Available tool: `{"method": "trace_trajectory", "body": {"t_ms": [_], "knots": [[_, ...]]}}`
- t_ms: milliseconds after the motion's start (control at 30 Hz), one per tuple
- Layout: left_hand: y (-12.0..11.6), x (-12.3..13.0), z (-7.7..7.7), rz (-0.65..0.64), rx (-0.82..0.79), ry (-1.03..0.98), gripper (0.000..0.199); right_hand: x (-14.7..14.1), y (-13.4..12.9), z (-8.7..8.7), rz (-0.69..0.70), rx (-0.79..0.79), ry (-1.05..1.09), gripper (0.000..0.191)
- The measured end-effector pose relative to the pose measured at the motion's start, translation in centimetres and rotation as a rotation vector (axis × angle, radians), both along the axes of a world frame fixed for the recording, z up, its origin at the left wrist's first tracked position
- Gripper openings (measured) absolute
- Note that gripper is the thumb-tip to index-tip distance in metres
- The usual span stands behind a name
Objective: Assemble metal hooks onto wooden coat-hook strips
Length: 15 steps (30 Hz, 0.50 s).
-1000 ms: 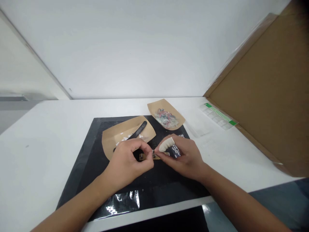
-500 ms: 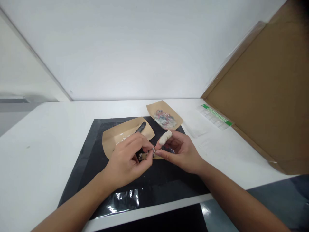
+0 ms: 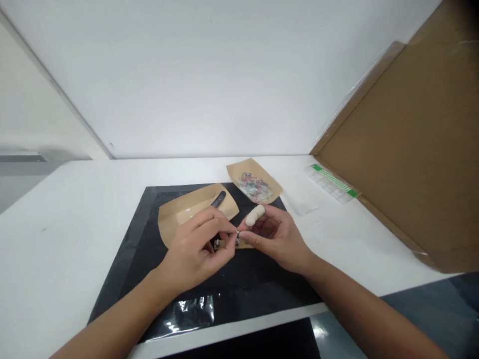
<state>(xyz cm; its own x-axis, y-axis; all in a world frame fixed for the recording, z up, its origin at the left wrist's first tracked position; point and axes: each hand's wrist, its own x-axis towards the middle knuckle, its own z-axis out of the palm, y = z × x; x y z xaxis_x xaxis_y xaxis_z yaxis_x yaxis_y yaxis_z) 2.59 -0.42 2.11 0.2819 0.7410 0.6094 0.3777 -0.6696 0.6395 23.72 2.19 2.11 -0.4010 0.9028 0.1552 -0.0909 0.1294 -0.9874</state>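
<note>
My left hand point(image 3: 204, 244) and my right hand point(image 3: 275, 237) meet fingertip to fingertip above the black mat. Between their pinched fingers is a tiny metallic piece point(image 3: 238, 233), too small to name and mostly covered. A cream-coloured finger cot point(image 3: 255, 215) covers my right index finger. Just below and behind the fingers lies a tan strip point(image 3: 245, 244) with small metal parts on it, partly hidden by both hands. Beyond my left hand, a brown paper tray point(image 3: 174, 214) holds small pale bits and a dark-handled tool point(image 3: 218, 199).
Under everything lies a black mat point(image 3: 258, 279) on the white table point(image 3: 48, 239). A second paper tray point(image 3: 236, 172) holds a heap of small clear packets point(image 3: 256, 186). A clear box with green labels point(image 3: 333, 182) rests by the cardboard panel point(image 3: 407, 139) on the right.
Both hands stay together in nearly the same place. The small metallic piece has turned or sunk between the fingertips and shows less. The whole view has shifted very slightly.
</note>
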Motion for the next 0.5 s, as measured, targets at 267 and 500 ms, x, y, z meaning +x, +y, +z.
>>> {"method": "trace_trajectory", "body": {"t_ms": [267, 500], "knots": [[-0.09, 0.24, -0.03, 0.051, 0.020, -0.042, 0.014, -0.30, 0.01, 0.00, 0.018, -0.188, 0.109, 0.029], [-0.27, 0.62, 0.29, 0.086, -0.030, -0.076, 0.011, -0.20, -0.06, 0.12, 0.006, -0.184, 0.119, 0.030]]}}
